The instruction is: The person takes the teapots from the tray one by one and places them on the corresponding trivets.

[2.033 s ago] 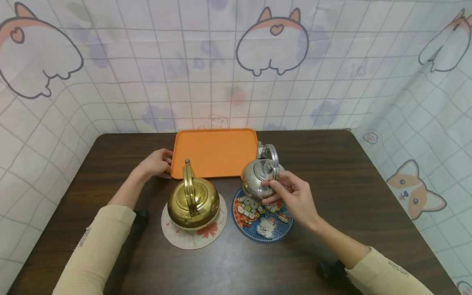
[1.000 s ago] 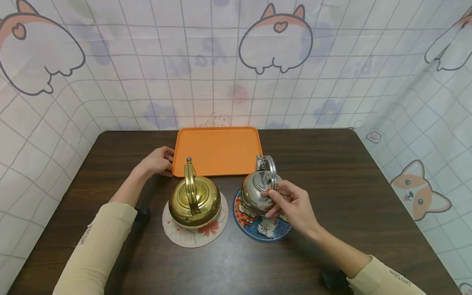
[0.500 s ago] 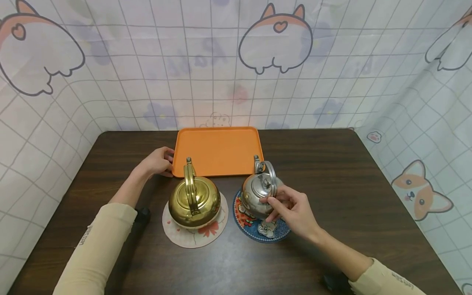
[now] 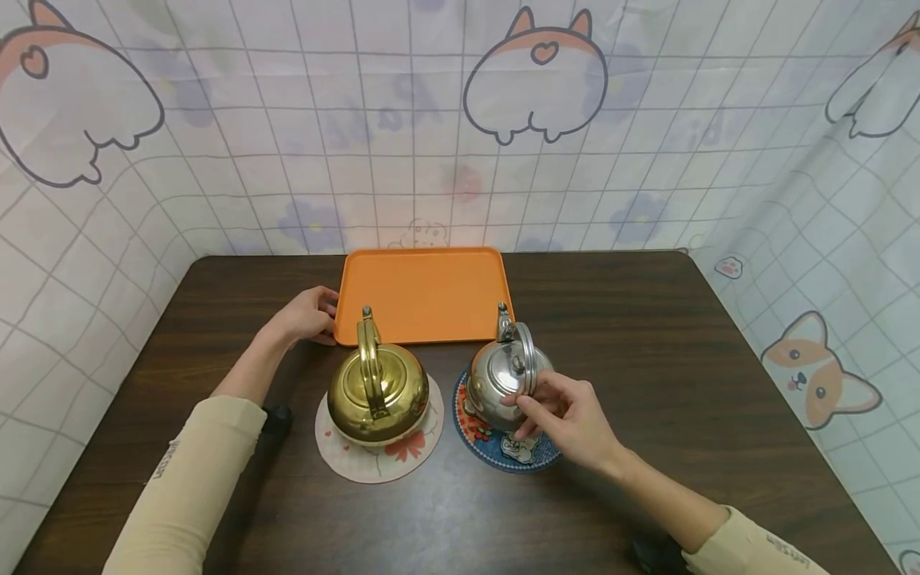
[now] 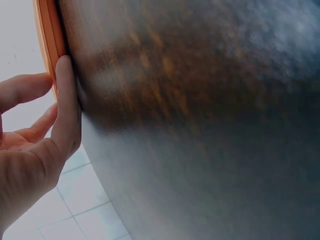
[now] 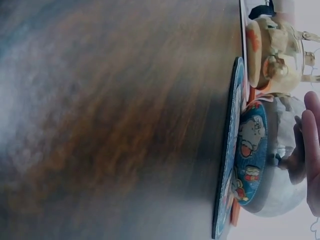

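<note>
A silver kettle (image 4: 496, 382) sits on a blue round mat (image 4: 496, 455) with cartoon figures. My right hand (image 4: 568, 415) pinches the lower end of its raised handle between thumb and fingers. In the right wrist view, this kettle's shiny side (image 6: 282, 185) mirrors the mat, and only part of the hand (image 6: 313, 155) shows at the edge. My left hand (image 4: 302, 315) touches the left edge of an orange tray (image 4: 424, 291). The left wrist view shows its fairly straight fingers (image 5: 67, 100) against the tray's corner. A gold kettle (image 4: 402, 399) stands upright on a pink floral mat (image 4: 345, 463).
The dark wooden table (image 4: 618, 319) runs back to a white grid-patterned curtain (image 4: 402, 128) with cartoon dogs. The tray lies flat behind both kettles. Wood surface stretches to the right of the silver kettle and in front of the mats.
My right hand has brought the silver kettle down and toward me, so it covers more of the blue mat. The kettle has turned slightly. My left hand stays at the tray's edge.
</note>
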Demonstrator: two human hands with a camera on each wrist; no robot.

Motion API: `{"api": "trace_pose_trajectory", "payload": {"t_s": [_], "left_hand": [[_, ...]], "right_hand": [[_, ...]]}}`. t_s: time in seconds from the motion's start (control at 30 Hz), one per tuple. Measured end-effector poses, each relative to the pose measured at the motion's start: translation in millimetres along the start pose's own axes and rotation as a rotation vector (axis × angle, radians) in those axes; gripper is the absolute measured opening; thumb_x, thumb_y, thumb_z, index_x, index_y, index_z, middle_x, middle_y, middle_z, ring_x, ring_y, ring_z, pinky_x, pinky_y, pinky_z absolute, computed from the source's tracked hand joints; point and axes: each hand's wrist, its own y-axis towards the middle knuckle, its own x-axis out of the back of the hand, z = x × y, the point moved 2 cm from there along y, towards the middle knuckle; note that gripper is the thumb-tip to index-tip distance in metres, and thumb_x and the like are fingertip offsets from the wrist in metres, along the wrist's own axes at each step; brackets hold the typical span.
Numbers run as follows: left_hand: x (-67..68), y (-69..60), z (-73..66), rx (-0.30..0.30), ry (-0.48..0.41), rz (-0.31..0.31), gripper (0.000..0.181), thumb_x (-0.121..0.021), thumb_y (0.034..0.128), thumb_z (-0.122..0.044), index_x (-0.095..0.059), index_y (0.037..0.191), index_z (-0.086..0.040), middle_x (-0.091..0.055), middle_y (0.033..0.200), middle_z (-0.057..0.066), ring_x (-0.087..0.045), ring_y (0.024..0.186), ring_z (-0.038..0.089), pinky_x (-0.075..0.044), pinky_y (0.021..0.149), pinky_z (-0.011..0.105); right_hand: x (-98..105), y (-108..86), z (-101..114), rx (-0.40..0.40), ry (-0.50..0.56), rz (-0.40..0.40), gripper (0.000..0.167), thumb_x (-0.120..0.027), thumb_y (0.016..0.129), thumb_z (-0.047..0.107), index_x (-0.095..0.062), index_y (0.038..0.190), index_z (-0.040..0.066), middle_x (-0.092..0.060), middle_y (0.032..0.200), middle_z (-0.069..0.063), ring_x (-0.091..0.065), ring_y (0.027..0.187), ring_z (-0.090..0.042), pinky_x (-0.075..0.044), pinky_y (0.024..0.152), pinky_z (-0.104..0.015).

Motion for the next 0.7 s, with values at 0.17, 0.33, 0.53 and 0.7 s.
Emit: {"api": "trace_pose_trajectory", "payload": {"t_s": [0.17,0.33,0.53,0.7], "left_hand": [[-0.8,1.7,2.9,-0.006,-0.004,-0.004,0.068,-0.055,0.0924,0.011,-0.025,0.154,0.012,-0.046,0.129,0.032,-0.065,0.098,0.036,-0.063,0.08,0.042],[1.3,1.5,4.7,-0.018,0.017,-0.009,0.069,-0.055,0.0934,0.009,-0.023,0.155,0.012,-0.047,0.129,0.032,-0.065,0.098,0.036,-0.063,0.079,0.041],[0.0,-3.4,6.4,-0.037,0.207,-0.04,0.061,-0.055,0.0956,0.003,-0.032,0.151,0.012,-0.051,0.123,0.031,-0.064,0.094,0.033,-0.062,0.074,0.038],[5.4,-13.9,11.5,-0.081,0.307,-0.087,0.053,-0.058,0.1014,-0.01,-0.041,0.148,0.008,-0.053,0.125,0.03,-0.065,0.087,0.032,-0.06,0.073,0.04]], "right_hand": [[2,0.1,0,0.016,-0.026,-0.012,0.016,-0.064,0.096,-0.01,-0.065,0.108,0.0,-0.074,0.102,-0.022,-0.07,0.059,-0.035,-0.062,0.058,-0.041],[7,1.4,0,0.04,-0.057,-0.038,0.018,-0.059,0.098,-0.008,-0.061,0.114,0.0,-0.075,0.104,-0.019,-0.071,0.058,-0.029,-0.063,0.061,-0.04],[21,5.1,4,0.071,-0.12,-0.143,0.019,-0.048,0.104,-0.005,-0.063,0.116,-0.002,-0.073,0.093,-0.016,-0.069,0.056,-0.023,-0.062,0.057,-0.037],[37,12.6,4,0.107,-0.254,-0.228,0.021,-0.044,0.104,-0.009,-0.065,0.103,-0.007,-0.074,0.087,-0.018,-0.069,0.061,-0.028,-0.061,0.056,-0.032]]}}
